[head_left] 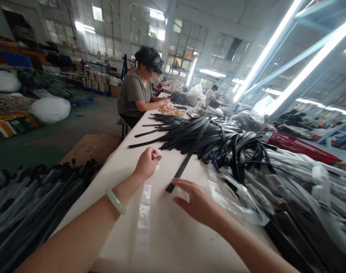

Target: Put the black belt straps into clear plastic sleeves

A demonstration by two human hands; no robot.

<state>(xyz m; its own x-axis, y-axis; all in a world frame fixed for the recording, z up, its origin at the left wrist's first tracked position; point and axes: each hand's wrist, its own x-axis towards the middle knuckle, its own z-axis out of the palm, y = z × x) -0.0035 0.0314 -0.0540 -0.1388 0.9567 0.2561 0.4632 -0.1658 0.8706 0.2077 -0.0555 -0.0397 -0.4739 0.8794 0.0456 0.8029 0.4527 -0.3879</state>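
Note:
My left hand (147,163), below a pale green bangle (116,201), is closed on the top end of a long, clear plastic sleeve (144,204). The sleeve hangs down along the white tabletop toward me. My right hand (197,199) has its thumb and fingers apart, beside the near end of a black strap (186,161). Its fingertips are at the strap's edge; whether they touch it I cannot tell. That strap runs back into a large heap of black straps (213,132) on the table.
Clear plastic sleeves (312,189) and wrapped straps cover the table's right side, near a red crate (301,146). A co-worker (136,91) sits at the left edge beside gold-coloured small parts (171,110). Bagged black straps (33,212) are piled at lower left, near cardboard (89,148).

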